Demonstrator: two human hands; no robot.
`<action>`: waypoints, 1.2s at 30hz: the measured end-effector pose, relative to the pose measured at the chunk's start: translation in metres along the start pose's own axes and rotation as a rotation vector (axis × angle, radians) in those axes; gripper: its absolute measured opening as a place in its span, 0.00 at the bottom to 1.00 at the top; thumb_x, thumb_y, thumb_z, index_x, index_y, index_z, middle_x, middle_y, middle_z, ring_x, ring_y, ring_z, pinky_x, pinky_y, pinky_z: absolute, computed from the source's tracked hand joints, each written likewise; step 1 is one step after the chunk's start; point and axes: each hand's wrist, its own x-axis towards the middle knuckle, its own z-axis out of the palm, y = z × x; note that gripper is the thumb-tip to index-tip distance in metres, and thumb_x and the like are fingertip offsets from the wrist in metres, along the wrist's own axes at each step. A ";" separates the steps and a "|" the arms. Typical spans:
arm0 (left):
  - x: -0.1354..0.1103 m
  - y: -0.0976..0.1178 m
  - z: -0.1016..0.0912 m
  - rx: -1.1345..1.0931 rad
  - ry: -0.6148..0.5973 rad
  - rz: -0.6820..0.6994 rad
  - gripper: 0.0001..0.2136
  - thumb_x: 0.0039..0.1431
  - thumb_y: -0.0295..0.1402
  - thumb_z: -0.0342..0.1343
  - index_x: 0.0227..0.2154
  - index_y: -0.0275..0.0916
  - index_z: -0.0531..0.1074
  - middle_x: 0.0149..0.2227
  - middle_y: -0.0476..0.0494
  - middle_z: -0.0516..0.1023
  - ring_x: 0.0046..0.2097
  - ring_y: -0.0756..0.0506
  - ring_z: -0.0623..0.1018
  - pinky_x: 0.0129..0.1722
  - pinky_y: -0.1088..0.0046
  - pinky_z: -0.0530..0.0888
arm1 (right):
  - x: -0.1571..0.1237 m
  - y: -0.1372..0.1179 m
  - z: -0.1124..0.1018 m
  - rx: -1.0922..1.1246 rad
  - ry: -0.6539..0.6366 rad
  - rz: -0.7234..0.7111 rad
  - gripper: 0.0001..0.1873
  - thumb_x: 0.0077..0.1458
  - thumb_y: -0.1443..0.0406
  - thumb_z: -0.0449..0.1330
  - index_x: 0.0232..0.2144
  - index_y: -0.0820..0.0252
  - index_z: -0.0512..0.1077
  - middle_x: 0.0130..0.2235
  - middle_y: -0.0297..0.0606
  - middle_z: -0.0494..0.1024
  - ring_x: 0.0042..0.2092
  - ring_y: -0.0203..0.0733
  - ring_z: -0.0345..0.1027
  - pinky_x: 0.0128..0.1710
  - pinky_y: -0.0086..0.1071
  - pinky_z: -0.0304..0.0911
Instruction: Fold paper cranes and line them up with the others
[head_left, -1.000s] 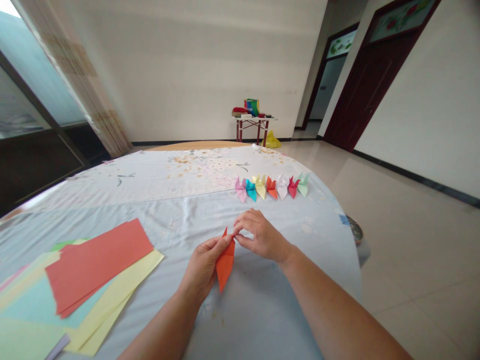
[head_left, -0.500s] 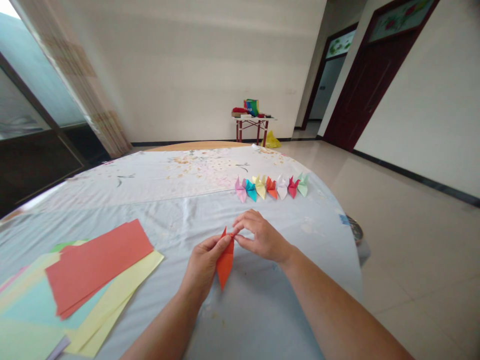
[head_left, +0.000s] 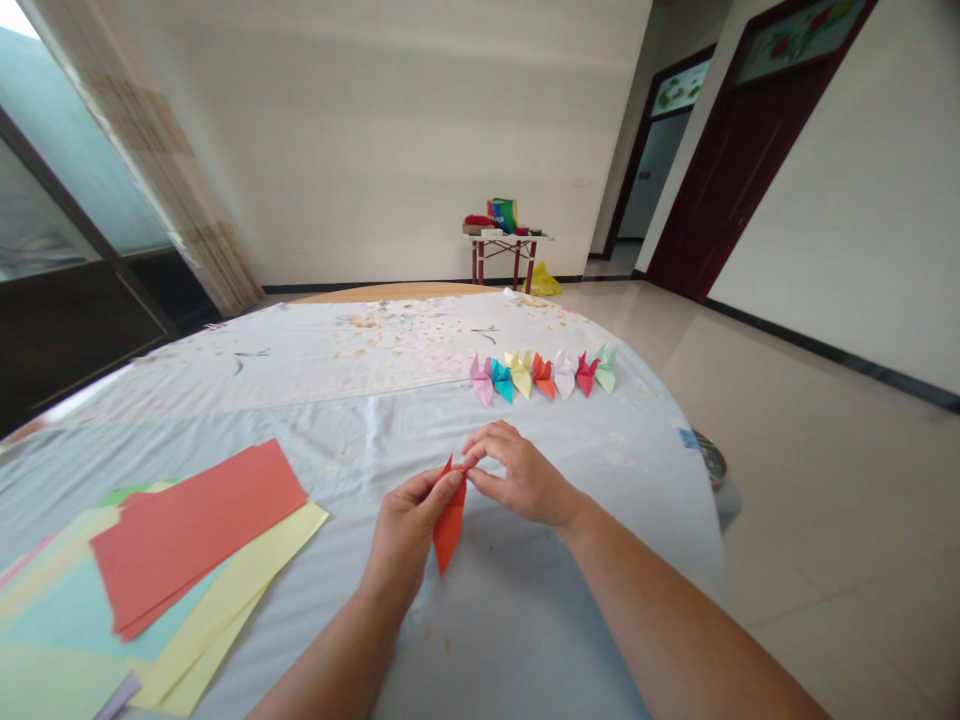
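An orange folded paper piece (head_left: 449, 535), long and pointed at its lower end, is held above the cloth at the middle of the head view. My left hand (head_left: 411, 515) pinches it near the top between thumb and fingers. At its upper right corner, the fingertips of my right hand (head_left: 517, 475) are closed on a small part of the same paper. That pinched part is mostly hidden by the fingers. Beyond my hands, a row of several folded paper cranes (head_left: 543, 377) in different colours stands on the table.
Red paper sheets (head_left: 199, 535) lie over yellow paper sheets (head_left: 247, 590) and other coloured paper at the left. A pale cloth (head_left: 360, 430) covers the round table. Against the far wall is a small table (head_left: 510, 240) with things on it, near a yellow bag (head_left: 545, 280).
Both hands keep their hold on the orange paper. Its lower tip has swung slightly left, and my right fingertips have shifted a little left.
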 end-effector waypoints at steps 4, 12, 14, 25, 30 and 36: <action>0.000 0.001 0.001 -0.025 0.001 -0.019 0.13 0.40 0.39 0.64 0.29 0.37 0.78 0.23 0.50 0.76 0.26 0.52 0.69 0.27 0.80 0.63 | 0.000 -0.001 0.000 -0.031 0.020 0.006 0.05 0.50 0.70 0.58 0.32 0.58 0.68 0.38 0.37 0.72 0.43 0.39 0.65 0.46 0.37 0.57; 0.002 -0.004 -0.002 0.001 -0.022 -0.005 0.14 0.43 0.40 0.63 0.32 0.36 0.78 0.26 0.48 0.77 0.28 0.51 0.70 0.29 0.79 0.64 | 0.000 -0.003 0.001 -0.038 0.021 0.005 0.05 0.49 0.70 0.58 0.32 0.58 0.67 0.38 0.38 0.71 0.43 0.39 0.64 0.46 0.37 0.57; 0.002 -0.005 -0.003 -0.001 -0.028 -0.010 0.15 0.42 0.40 0.63 0.32 0.36 0.78 0.26 0.48 0.77 0.28 0.51 0.70 0.29 0.78 0.64 | 0.000 -0.003 0.001 -0.039 0.015 0.007 0.05 0.49 0.70 0.57 0.32 0.58 0.67 0.38 0.38 0.71 0.43 0.40 0.64 0.46 0.37 0.56; -0.003 0.004 0.004 -0.124 0.011 -0.112 0.14 0.37 0.40 0.65 0.25 0.33 0.75 0.20 0.50 0.72 0.22 0.54 0.66 0.21 0.80 0.60 | 0.000 -0.006 0.001 -0.157 -0.038 -0.031 0.05 0.50 0.70 0.56 0.32 0.59 0.66 0.39 0.38 0.72 0.44 0.40 0.62 0.46 0.37 0.53; -0.006 0.006 0.006 -0.149 0.005 -0.185 0.14 0.38 0.40 0.65 0.24 0.35 0.75 0.18 0.52 0.71 0.20 0.55 0.65 0.19 0.81 0.59 | 0.001 -0.007 -0.001 -0.167 -0.048 -0.038 0.06 0.48 0.70 0.57 0.31 0.58 0.66 0.39 0.38 0.72 0.44 0.41 0.62 0.47 0.38 0.52; -0.005 0.005 0.005 -0.204 -0.007 -0.188 0.14 0.36 0.38 0.66 0.26 0.34 0.76 0.20 0.51 0.73 0.21 0.55 0.67 0.20 0.82 0.61 | 0.001 -0.009 -0.002 -0.184 -0.047 -0.040 0.07 0.47 0.70 0.57 0.32 0.58 0.67 0.40 0.38 0.71 0.45 0.42 0.62 0.48 0.39 0.52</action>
